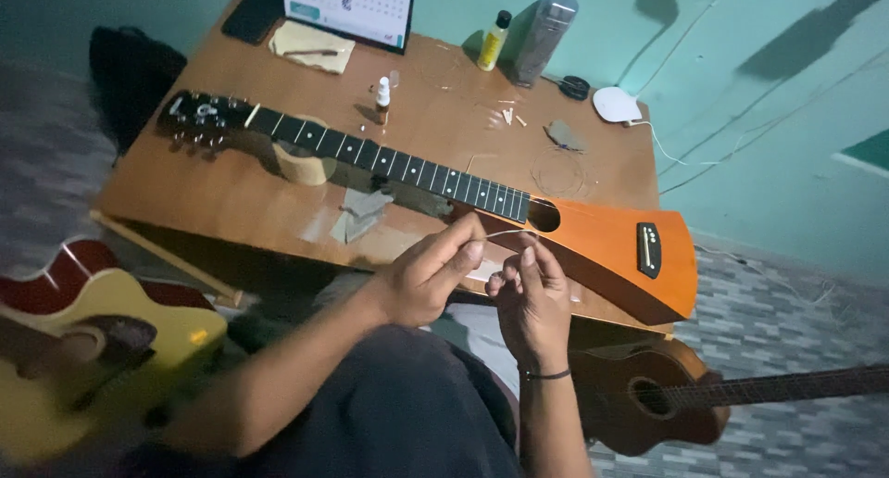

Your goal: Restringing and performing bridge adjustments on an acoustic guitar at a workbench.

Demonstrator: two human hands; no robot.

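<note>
A desk calendar (349,6) stands at the far edge of the table, well beyond the fingers (468,248) and up to their left. It is a white sheet with a grid, a small teal patch in its lower left corner and a dark frame along its right side and bottom.

A small yellow bottle (493,43) with a black cap stands far above the fingers, just right of the calendar. Touching its right side leans a tall grey translucent container (544,26).

A little white dropper bottle (382,98) with a brown base stands nearer, straight up from the fingers and slightly left, behind the guitar neck.

A dark flat phone (252,15) lies left of the calendar, its screen black.
</note>
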